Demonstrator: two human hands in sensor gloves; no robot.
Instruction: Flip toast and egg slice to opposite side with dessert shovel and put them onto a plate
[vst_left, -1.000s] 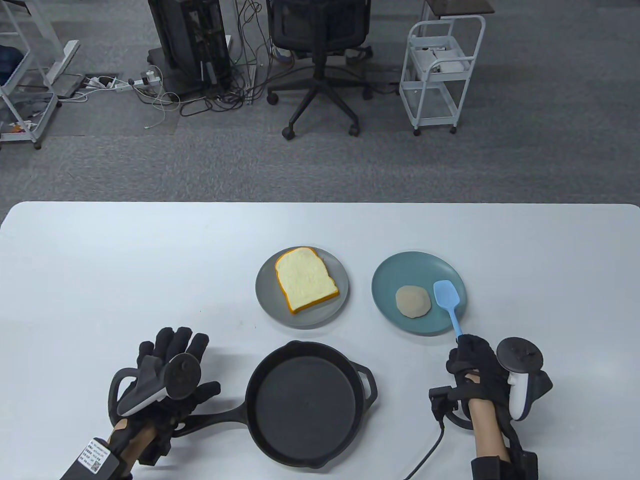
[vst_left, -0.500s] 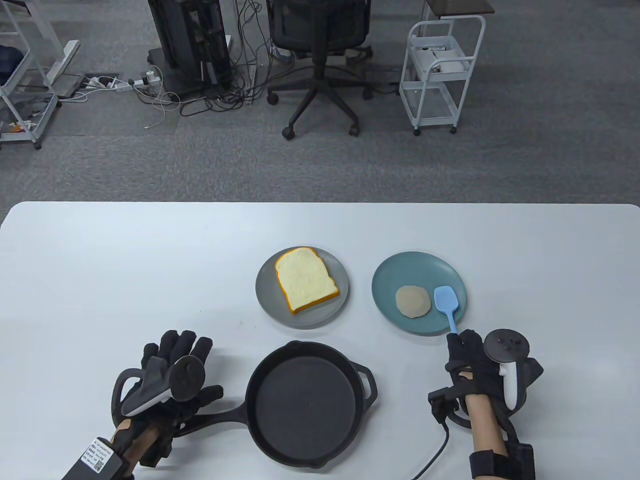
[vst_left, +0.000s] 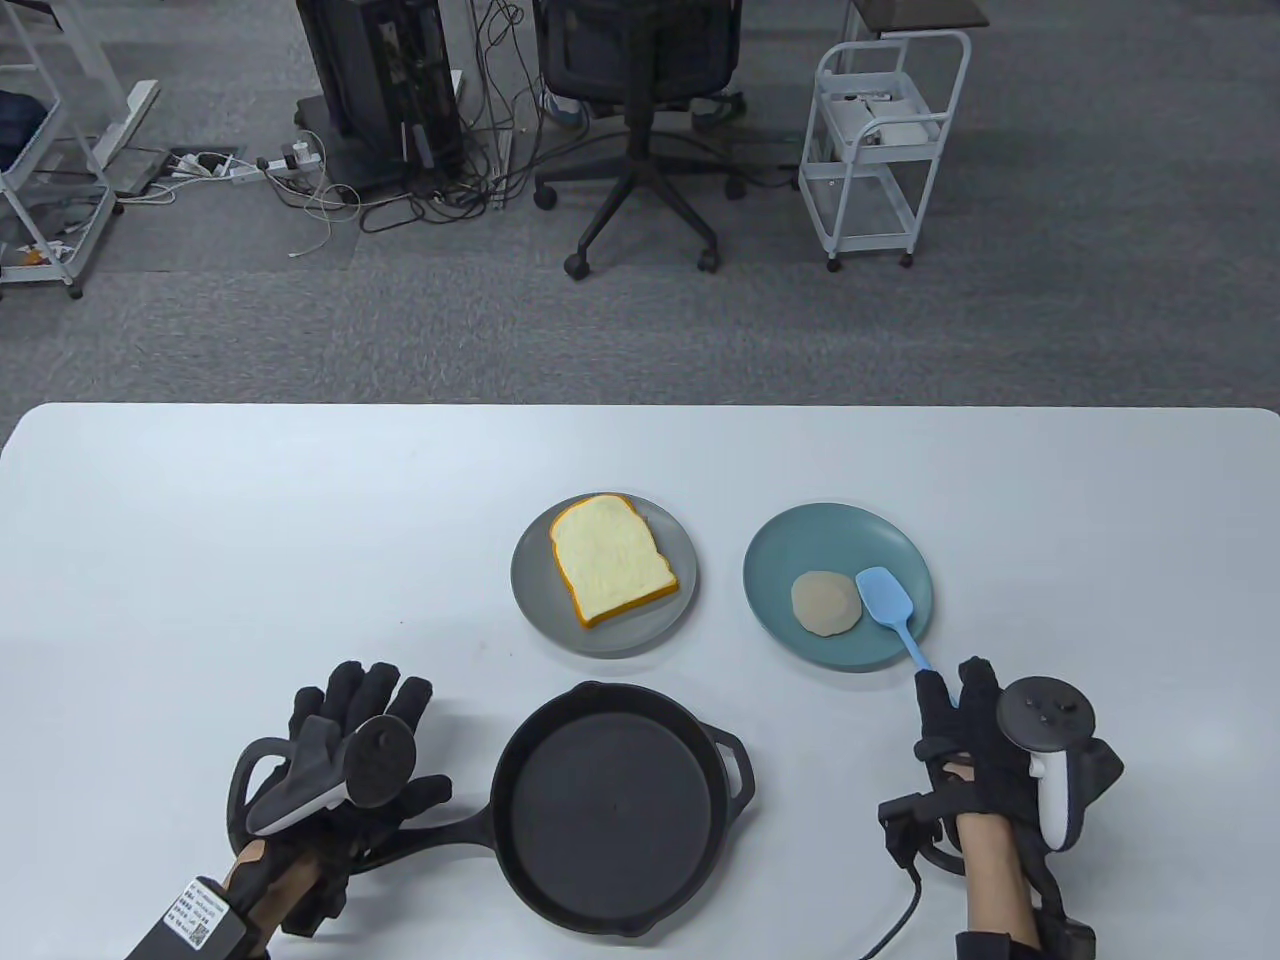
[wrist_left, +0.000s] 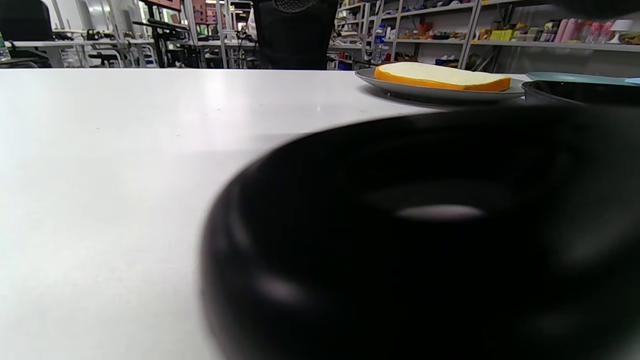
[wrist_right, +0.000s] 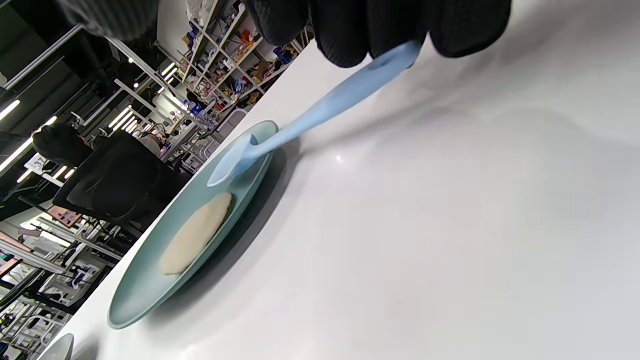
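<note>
A slice of toast (vst_left: 610, 560) (wrist_left: 442, 76) lies on a grey plate (vst_left: 535, 600). On a teal plate (vst_left: 775, 545) (wrist_right: 150, 280) to its right lies a round pale egg slice (vst_left: 825, 603) (wrist_right: 196, 233). My right hand (vst_left: 960, 715) grips the handle of a light blue dessert shovel (vst_left: 890, 605) (wrist_right: 320, 110), whose blade rests on the teal plate just right of the egg slice. My left hand (vst_left: 365, 720) lies with fingers spread over the handle of a black cast-iron pan (vst_left: 610, 805), which fills the left wrist view as a dark blur.
The pan stands empty at the table's front, between my hands. Beyond the white table (vst_left: 250, 520) are an office chair (vst_left: 640, 110), a white cart (vst_left: 885, 140) and floor cables.
The shovel's blade has swung left across the teal plate until it sits against the egg slice's right edge. My right hand shifted slightly right. My left hand barely moved.
</note>
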